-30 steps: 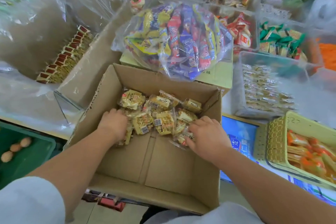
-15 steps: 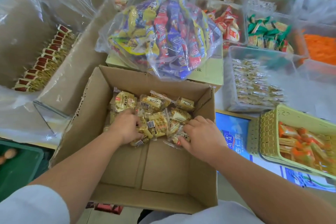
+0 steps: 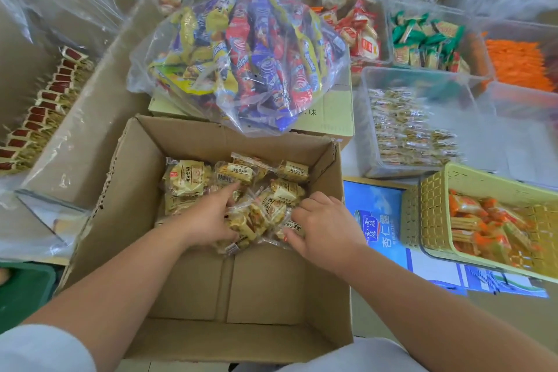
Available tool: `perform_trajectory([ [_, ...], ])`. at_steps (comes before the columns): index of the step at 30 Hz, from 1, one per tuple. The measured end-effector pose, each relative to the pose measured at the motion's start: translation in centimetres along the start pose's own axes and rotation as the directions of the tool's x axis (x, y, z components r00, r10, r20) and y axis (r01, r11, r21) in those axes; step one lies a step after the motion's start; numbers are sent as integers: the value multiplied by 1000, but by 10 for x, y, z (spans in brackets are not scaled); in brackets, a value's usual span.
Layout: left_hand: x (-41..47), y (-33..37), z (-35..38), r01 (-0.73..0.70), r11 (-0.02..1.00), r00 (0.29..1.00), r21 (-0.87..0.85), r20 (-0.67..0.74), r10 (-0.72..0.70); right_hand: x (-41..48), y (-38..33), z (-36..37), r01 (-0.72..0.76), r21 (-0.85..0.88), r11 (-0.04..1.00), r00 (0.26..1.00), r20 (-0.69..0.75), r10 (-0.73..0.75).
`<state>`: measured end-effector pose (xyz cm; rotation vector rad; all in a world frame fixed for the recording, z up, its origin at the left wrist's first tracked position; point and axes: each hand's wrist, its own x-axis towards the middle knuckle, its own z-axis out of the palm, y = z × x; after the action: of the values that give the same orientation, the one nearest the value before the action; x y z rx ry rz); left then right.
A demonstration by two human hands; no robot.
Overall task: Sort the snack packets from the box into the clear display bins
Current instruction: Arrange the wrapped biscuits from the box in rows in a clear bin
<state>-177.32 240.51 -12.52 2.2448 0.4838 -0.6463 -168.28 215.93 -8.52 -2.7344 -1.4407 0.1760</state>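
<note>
cardboard box (image 3: 193, 296), open-topped, with yellow snack packets (image 3: 187, 180) heaped against its far wall. left hand (image 3: 208, 220) lies on the heap, forefinger stretched forward onto a packet, thumb tucked under a cluster of wrappers, which it holds. right hand (image 3: 320, 226) sits just beside it, fingers curled down over packets near the right wall; the fingertips are hidden, so it only appears to grip them. beyond the box lies a clear bag (image 3: 247, 63) of long coloured packets; to the right, a clear bin (image 3: 367, 93) of small packets and a yellow basket (image 3: 434, 199).
</note>
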Motion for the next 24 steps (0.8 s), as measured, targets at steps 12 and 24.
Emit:
perform_trajectory([
  [12,15,-1,27,120,985,992,-126,63,-113,3,-4,-1,21,73,997,998,-61,-16],
  [24,-85,90,13,-221,975,792,-39,-590,156,-9,15,-49,-302,953,38,918,280,280],
])
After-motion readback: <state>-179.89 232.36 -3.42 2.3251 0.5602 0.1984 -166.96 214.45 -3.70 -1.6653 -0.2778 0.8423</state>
